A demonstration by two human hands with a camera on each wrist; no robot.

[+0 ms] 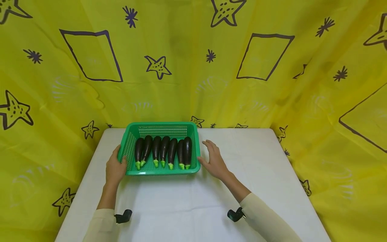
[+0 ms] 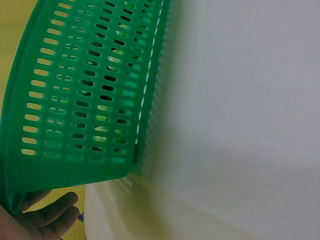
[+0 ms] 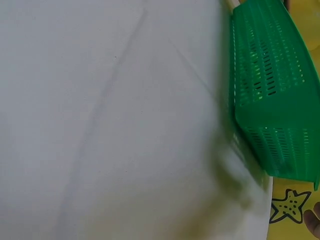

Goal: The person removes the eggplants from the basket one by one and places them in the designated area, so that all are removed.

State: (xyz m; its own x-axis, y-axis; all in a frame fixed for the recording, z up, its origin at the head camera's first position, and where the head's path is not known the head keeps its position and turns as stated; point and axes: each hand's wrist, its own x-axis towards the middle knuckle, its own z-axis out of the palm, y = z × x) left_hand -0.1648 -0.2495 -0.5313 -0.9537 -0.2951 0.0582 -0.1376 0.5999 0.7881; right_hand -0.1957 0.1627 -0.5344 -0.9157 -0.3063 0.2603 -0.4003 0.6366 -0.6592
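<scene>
A green plastic basket (image 1: 163,173) with slotted walls stands toward the back left of the white table. Inside it several dark eggplants (image 1: 164,148) lie side by side, their green stem ends facing me. My left hand (image 1: 115,169) grips the basket's left side, thumb over the rim; in the left wrist view its fingers (image 2: 52,217) reach under the rim. At the right side, my right hand (image 1: 214,161) has its fingers extended, with the thumb by the rim near the front corner. Whether that thumb touches cannot be told. Only fingertips (image 3: 314,222) show in the right wrist view.
The table (image 1: 181,215) has a white cover with faint creases. Yellow sheeting (image 1: 187,94) printed with stars and frames hangs behind it and on both sides. Black wrist devices (image 1: 123,216) are on both forearms.
</scene>
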